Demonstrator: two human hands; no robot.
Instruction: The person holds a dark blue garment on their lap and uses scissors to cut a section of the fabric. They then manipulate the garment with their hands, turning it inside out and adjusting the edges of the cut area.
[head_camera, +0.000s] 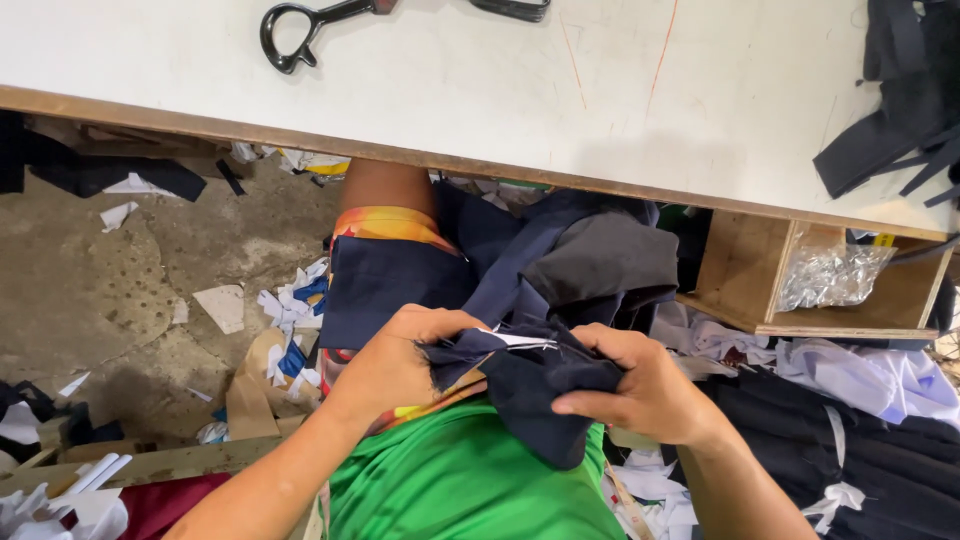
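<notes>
Both my hands grip a bunch of dark navy fabric pieces (520, 385) over my lap, just below the table edge. My left hand (395, 360) pinches the left end of the bunch, fingers curled over it. My right hand (645, 385) clamps the right end, thumb on top. A thin white strip shows between the navy layers. More navy and grey cloth (590, 255) lies draped over my knees beyond the hands. I wear a green shirt and colourful shorts.
A white worktable (480, 90) spans the top, with black scissors (305, 30) at its far left and black straps (900, 120) at right. A wooden shelf box (745, 270) holds a clear plastic bag. Black and white garments (860, 440) pile at right; paper scraps litter the concrete floor (110, 290).
</notes>
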